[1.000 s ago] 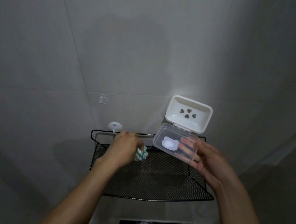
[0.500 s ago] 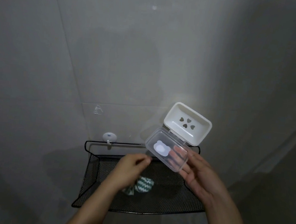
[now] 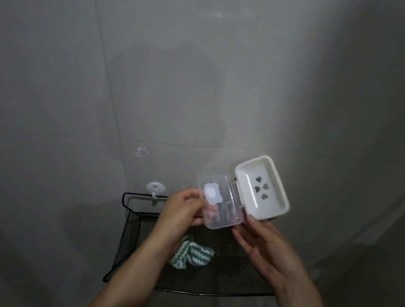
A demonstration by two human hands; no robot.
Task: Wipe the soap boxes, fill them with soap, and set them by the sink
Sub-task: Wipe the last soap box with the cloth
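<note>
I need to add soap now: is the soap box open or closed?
Open. The soap box has its clear lid swung aside of the white tray, which is empty.

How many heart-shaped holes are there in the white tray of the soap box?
4. They form a cluster in the floor of the white tray: one at top, one at right, one at left, one at bottom. None seems hidden.

One head-worn camera — wide-angle, close, looking forward and down at the tiled wall (image 3: 203, 79).

Black mesh shelf (image 3: 126, 250) on the tiled wall

A green-and-white striped cloth (image 3: 193, 254) lies crumpled on its mesh floor.
</note>
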